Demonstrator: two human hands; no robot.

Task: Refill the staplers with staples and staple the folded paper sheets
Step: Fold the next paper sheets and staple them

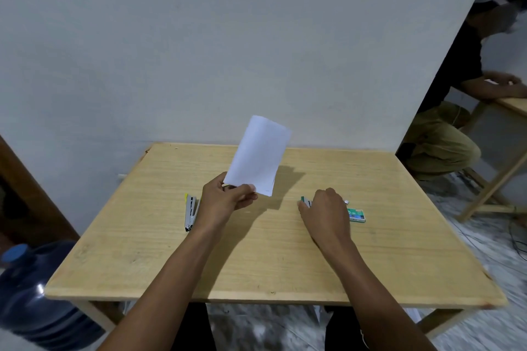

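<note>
The left hand's (225, 202) grip is narrow, thumb and fingers pinching the lower corner of the folded paper sheet (258, 155), which stands tilted in the air above the surface (256, 265) on a forearm reaching forward. The right hand (323, 211) lies knuckles-up over the green stapler (304, 202) on the surface, touching it, though I cannot tell whether its grip is closed around it. A green staple box (356, 214) lies just right of that hand, and a yellow-tipped stapler (190, 212) lies just left of the left wrist.

Table (256, 265) holds yellow stapler (190, 212), green stapler (305, 202), staple box (356, 214).
</note>
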